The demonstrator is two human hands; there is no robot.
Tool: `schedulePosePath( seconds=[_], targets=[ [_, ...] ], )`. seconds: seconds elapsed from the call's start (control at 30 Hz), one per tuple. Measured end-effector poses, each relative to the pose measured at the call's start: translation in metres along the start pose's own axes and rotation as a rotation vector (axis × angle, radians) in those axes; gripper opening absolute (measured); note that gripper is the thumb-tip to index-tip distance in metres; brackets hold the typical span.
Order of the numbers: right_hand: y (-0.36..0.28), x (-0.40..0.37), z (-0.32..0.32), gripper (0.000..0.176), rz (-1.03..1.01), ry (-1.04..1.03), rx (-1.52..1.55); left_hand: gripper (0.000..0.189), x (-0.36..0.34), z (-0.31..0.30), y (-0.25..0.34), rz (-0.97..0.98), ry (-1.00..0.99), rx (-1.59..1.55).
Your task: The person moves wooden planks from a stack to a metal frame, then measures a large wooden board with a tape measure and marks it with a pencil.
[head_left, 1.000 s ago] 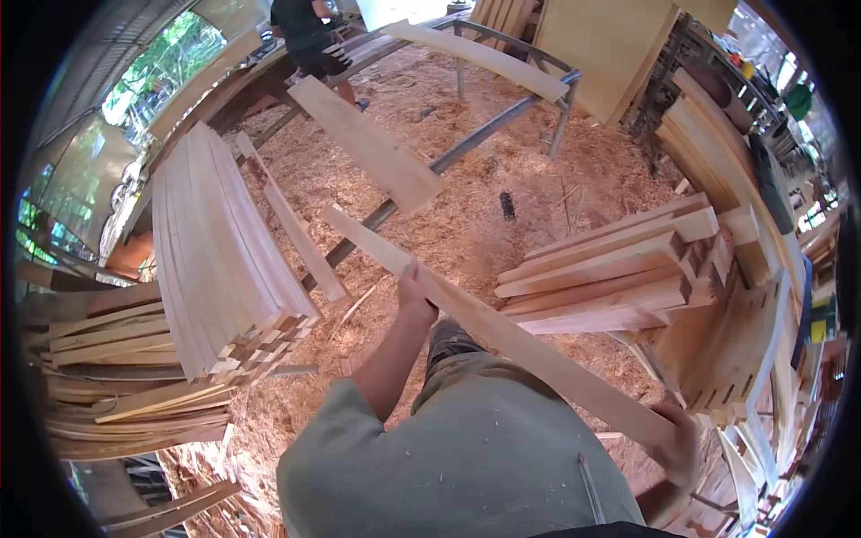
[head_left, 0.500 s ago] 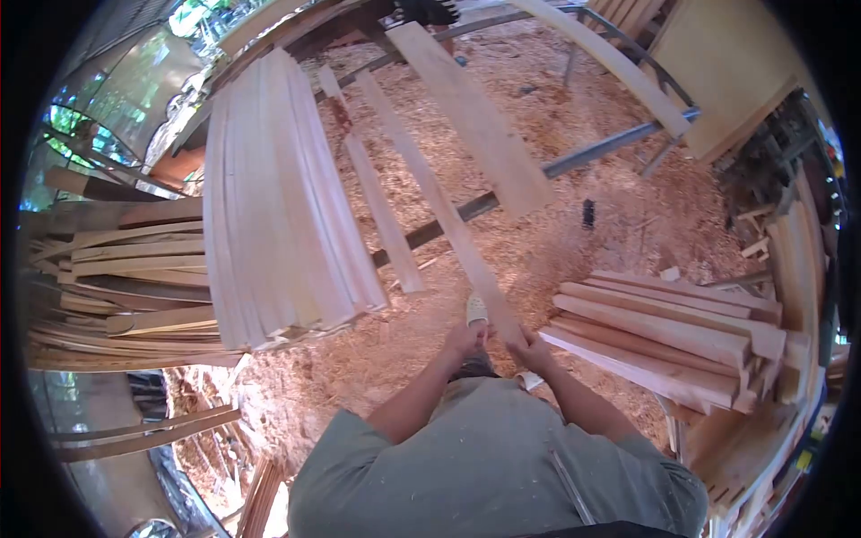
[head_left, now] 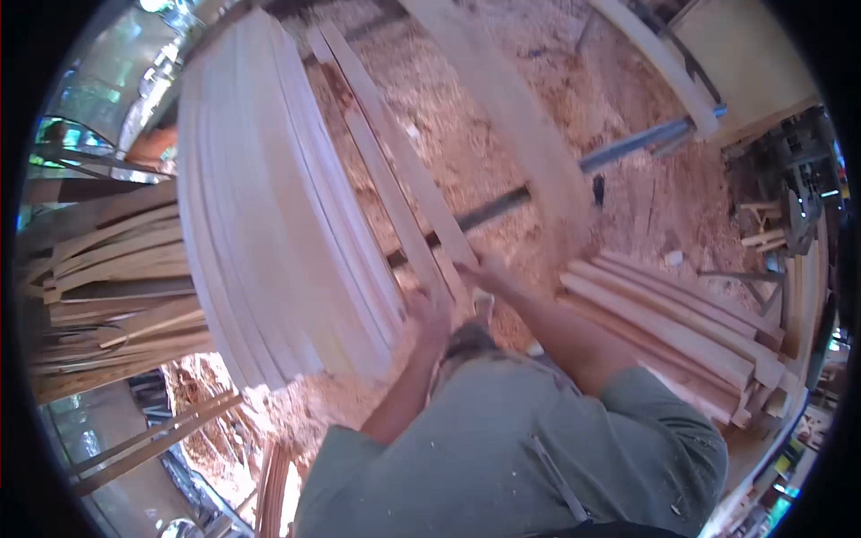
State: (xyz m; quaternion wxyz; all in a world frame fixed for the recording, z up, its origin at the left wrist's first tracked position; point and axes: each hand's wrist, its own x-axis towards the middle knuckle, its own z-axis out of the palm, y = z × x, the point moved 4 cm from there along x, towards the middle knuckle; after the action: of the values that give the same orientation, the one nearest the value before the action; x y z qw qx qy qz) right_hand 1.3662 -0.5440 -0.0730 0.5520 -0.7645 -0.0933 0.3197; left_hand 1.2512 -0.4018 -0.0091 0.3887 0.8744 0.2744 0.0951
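Note:
My right hand [head_left: 484, 272] is closed round the near part of a long narrow wooden strip [head_left: 404, 148], which slants away to the upper left. My left hand [head_left: 428, 314], blurred, is at the near end of a second narrow strip [head_left: 387, 184], just left of the first; its fingers are smeared by motion. The two strips lie close together across a dark metal bar [head_left: 493, 208]. Left of them is a wide stack of long pale boards [head_left: 260, 197]. To their right a wider plank [head_left: 511, 108] rests across the bar.
Rough slats [head_left: 126, 287] are piled at the far left. Thick wooden pieces [head_left: 673, 314] are stacked at the right, near my right arm. A curved board [head_left: 655, 63] and a large panel [head_left: 749, 67] stand at the upper right. Wood shavings cover the ground.
Both hands have moved left and forward. The strip in my right hand has shifted left, beside the other strip. My left hand has moved to that other strip. The whole view has shifted.

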Motion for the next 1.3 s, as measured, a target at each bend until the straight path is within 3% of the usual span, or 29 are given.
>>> schedulePosePath(
  seconds=[0.03, 0.1, 0.13, 0.2, 0.23, 0.3, 0.4, 0.5, 0.53, 0.57, 0.63, 0.67, 0.73, 0.77, 0.8, 0.83, 0.87, 0.9, 0.93, 1.0, 1.07, 1.1, 1.13, 1.17, 1.23, 1.3],
  targets=[
    [-0.024, 0.002, -0.002, 0.053, 0.017, 0.008, -0.008, 0.035, 0.004, 0.002, -0.005, 0.050, 0.091, 0.142],
    [-0.031, 0.011, 0.009, 0.055, -0.074, 0.046, 0.136, 0.052, 0.009, 0.003, -0.010, 0.057, 0.079, 0.114],
    [-0.029, 0.015, 0.015, 0.055, -0.066, 0.043, 0.144, 0.052, 0.017, -0.003, 0.001, 0.052, 0.073, 0.123],
    [-0.022, 0.024, 0.028, 0.057, -0.131, 0.103, 0.208, 0.064, 0.031, -0.002, 0.016, -0.221, -0.367, -0.318],
    [-0.017, 0.025, 0.031, 0.057, -0.126, 0.104, 0.219, 0.064, 0.033, -0.001, 0.013, -0.224, -0.371, -0.306],
    [-0.006, 0.024, 0.033, 0.059, -0.125, 0.044, 0.365, 0.076, 0.033, 0.003, 0.023, 0.184, -0.347, 0.156],
    [-0.021, 0.008, 0.027, 0.059, -0.069, -0.008, 0.363, 0.087, 0.027, 0.005, 0.037, 0.194, -0.414, 0.172],
    [-0.036, 0.004, 0.020, 0.059, 0.002, -0.012, 0.247, 0.089, 0.029, 0.010, 0.020, 0.257, -0.351, 0.178],
    [-0.029, 0.008, 0.021, 0.065, -0.001, -0.043, 0.211, 0.092, 0.029, 0.003, 0.034, 0.179, -0.409, 0.104],
    [-0.019, 0.014, 0.021, 0.065, -0.017, -0.030, 0.223, 0.092, 0.033, 0.012, 0.019, 0.199, -0.408, 0.116],
    [-0.004, 0.016, 0.028, 0.065, -0.142, -0.152, 0.301, 0.093, 0.033, 0.041, -0.016, 0.448, -0.598, 0.569],
    [-0.014, 0.002, 0.021, 0.065, -0.137, -0.110, 0.324, 0.093, 0.027, 0.032, 0.002, 0.483, -0.628, 0.581],
    [-0.002, -0.036, -0.010, 0.059, 0.358, -0.198, 0.090, 0.089, 0.023, 0.014, 0.035, 0.151, -0.257, 0.298],
    [0.029, -0.050, -0.025, 0.059, 0.404, -0.072, 0.146, 0.086, 0.022, 0.029, 0.011, 0.332, -0.154, 0.213],
    [0.072, -0.063, -0.033, 0.058, 0.186, 0.061, 0.020, 0.084, 0.024, 0.046, -0.015, 0.496, -0.073, 0.090],
    [0.105, -0.094, -0.041, 0.058, 0.005, 0.193, -0.135, 0.079, 0.020, 0.038, 0.025, 0.518, -0.098, 0.160],
    [0.123, -0.134, -0.060, 0.058, 0.111, 0.315, -0.093, 0.073, 0.016, 0.040, 0.043, 0.608, -0.066, 0.048],
    [0.133, -0.173, -0.088, 0.052, 0.370, 0.210, -0.297, 0.059, -0.005, 0.039, 0.088, 0.376, -0.223, -0.193],
    [0.138, -0.219, -0.121, 0.047, 0.612, 0.052, -0.485, 0.046, -0.006, 0.054, 0.082, 0.649, -0.139, 0.039],
    [0.109, -0.325, -0.175, 0.036, 0.369, 0.590, -0.173, 0.041, -0.016, 0.090, 0.075, 0.600, -0.388, -0.011],
    [0.101, -0.418, -0.208, 0.019, 0.212, 1.457, -0.514, 0.039, -0.031, 0.119, 0.068, 0.484, -0.671, -0.020],
    [0.053, -0.466, -0.224, 0.022, 0.202, 1.553, -0.753, 0.039, -0.039, 0.125, 0.074, 0.490, -0.678, -0.017],
    [0.025, -0.507, -0.236, 0.029, 0.207, 1.681, -0.775, 0.041, -0.052, 0.140, 0.081, 0.488, -0.871, 0.143],
    [0.029, -0.541, -0.246, 0.037, 0.444, 1.769, -0.871, 0.044, -0.066, 0.155, 0.086, 0.481, -1.058, 0.308],
    [0.006, -0.568, -0.266, 0.043, 0.533, 1.803, -1.293, 0.056, -0.085, 0.189, 0.089, 0.652, -1.332, 0.463],
    [0.031, -0.580, -0.284, 0.043, 0.577, 1.773, -1.202, 0.053, -0.109, 0.209, 0.099, 0.680, -1.446, 0.485]
  ],
)
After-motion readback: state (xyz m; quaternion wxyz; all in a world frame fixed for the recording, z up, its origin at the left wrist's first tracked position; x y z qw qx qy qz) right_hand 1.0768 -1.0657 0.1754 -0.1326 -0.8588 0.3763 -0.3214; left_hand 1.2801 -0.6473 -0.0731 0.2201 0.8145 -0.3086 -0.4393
